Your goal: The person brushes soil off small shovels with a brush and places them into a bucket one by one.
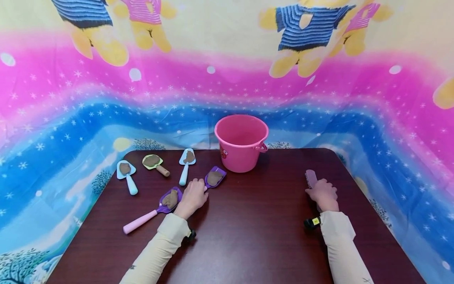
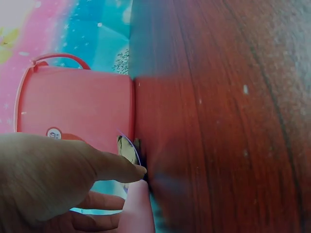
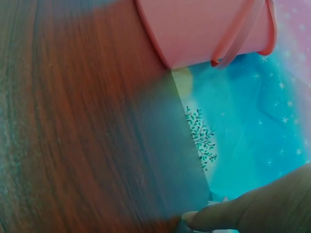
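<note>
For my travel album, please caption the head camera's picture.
Left hand on the purple scoop nearest the pink bucket, right hand on a brush, at a dark table.

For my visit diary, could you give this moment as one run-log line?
left fingers: hold purple scoop nearest pink bucket | right fingers: on mauve brush | bucket: upright

Cream sleeves (image 1: 152, 248), black wrist cameras (image 1: 309, 224)
</note>
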Tool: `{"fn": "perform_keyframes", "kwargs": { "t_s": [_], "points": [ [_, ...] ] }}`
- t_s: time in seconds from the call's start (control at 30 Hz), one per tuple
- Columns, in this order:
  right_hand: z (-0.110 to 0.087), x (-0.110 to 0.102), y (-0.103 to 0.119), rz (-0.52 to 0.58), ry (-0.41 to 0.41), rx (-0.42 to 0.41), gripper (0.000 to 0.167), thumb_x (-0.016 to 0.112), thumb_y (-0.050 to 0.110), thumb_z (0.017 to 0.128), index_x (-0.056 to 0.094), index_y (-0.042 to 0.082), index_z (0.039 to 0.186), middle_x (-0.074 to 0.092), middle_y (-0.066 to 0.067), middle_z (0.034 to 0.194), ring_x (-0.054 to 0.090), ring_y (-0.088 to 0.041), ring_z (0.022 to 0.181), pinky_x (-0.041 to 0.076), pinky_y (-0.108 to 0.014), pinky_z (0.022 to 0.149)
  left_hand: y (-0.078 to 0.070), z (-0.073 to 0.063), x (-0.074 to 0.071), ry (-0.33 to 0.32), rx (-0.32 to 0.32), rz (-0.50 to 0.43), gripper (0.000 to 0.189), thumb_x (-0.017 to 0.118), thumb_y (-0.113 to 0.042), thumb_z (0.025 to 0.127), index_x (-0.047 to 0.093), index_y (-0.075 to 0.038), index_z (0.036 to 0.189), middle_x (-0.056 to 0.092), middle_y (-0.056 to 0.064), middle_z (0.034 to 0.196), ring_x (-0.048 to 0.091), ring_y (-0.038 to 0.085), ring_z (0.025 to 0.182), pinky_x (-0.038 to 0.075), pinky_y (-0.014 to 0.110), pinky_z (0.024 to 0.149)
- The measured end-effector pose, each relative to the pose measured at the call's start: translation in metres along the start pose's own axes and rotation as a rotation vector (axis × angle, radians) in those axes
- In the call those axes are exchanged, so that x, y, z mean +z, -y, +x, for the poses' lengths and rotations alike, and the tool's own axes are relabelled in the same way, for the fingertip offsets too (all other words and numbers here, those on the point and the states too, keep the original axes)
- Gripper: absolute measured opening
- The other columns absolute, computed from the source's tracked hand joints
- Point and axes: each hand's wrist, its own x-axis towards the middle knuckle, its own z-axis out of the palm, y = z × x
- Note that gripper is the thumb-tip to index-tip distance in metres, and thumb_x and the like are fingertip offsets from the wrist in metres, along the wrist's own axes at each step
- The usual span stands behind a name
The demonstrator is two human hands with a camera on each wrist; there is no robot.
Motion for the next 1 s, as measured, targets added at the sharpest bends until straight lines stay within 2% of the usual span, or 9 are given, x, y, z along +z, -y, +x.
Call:
{"fn": "perform_keyframes", "kwargs": {
  "t_s": [0.13, 0.3, 0.53, 0.8, 0.9, 1.0],
  "points": [
    [0.002, 0.001, -0.003, -0.02, -0.004, 0.006, 0.052, 0.061, 0.027, 0.097, 0.049, -0.021, 0.112, 0.054, -0.043, 0.106, 0.051, -0.06, 0.098, 0.05, -0.064, 0.076, 0.003, 0.0, 0.0, 0.024, -0.005, -0.012, 0.026, 0.082, -0.011, 0.084, 0.064, 0.004, 0.095, 0.063, 0.021, 0.091, 0.067, 0.04, 0.089, 0.055, 0.05, 0.079],
    [0.003, 0.0, -0.005, -0.006, 0.002, 0.01, 0.037, 0.058, 0.021, 0.097, 0.055, -0.015, 0.105, 0.058, -0.033, 0.093, 0.055, -0.048, 0.084, 0.05, -0.057, 0.067, 0.007, 0.001, 0.0, 0.045, -0.01, -0.026, 0.02, 0.08, -0.008, 0.085, 0.064, 0.003, 0.091, 0.063, 0.019, 0.088, 0.067, 0.037, 0.088, 0.055, 0.048, 0.078],
    [0.007, 0.004, -0.006, 0.026, -0.001, 0.001, 0.035, 0.057, 0.022, 0.099, 0.057, -0.013, 0.103, 0.06, -0.026, 0.084, 0.059, -0.038, 0.07, 0.048, -0.047, 0.058, 0.009, -0.001, 0.002, 0.042, -0.021, -0.041, 0.016, 0.075, -0.007, 0.089, 0.063, 0.004, 0.088, 0.06, 0.018, 0.085, 0.065, 0.036, 0.082, 0.055, 0.048, 0.076],
    [0.006, 0.01, 0.006, 0.046, -0.042, -0.045, 0.037, 0.058, 0.026, 0.1, 0.058, -0.011, 0.104, 0.06, -0.024, 0.082, 0.058, -0.035, 0.066, 0.046, -0.044, 0.055, 0.011, 0.001, 0.004, 0.045, -0.036, -0.033, 0.018, 0.072, -0.01, 0.091, 0.06, 0.003, 0.093, 0.063, 0.018, 0.084, 0.066, 0.037, 0.077, 0.054, 0.05, 0.07],
    [0.005, 0.014, 0.012, 0.077, -0.093, -0.081, 0.036, 0.061, 0.026, 0.1, 0.061, -0.01, 0.105, 0.063, -0.024, 0.086, 0.059, -0.033, 0.067, 0.047, -0.044, 0.057, 0.013, 0.002, 0.003, 0.044, -0.037, -0.044, 0.019, 0.073, -0.011, 0.09, 0.058, 0.0, 0.09, 0.062, 0.015, 0.078, 0.065, 0.034, 0.071, 0.053, 0.048, 0.066],
    [0.005, 0.02, 0.018, 0.119, -0.148, -0.126, 0.034, 0.064, 0.029, 0.099, 0.064, -0.005, 0.098, 0.063, -0.018, 0.079, 0.057, -0.028, 0.064, 0.046, -0.041, 0.057, 0.015, 0.003, 0.003, 0.029, -0.034, -0.065, 0.018, 0.074, -0.011, 0.088, 0.058, -0.003, 0.087, 0.061, 0.012, 0.075, 0.062, 0.029, 0.066, 0.052, 0.044, 0.063]
  ]
}}
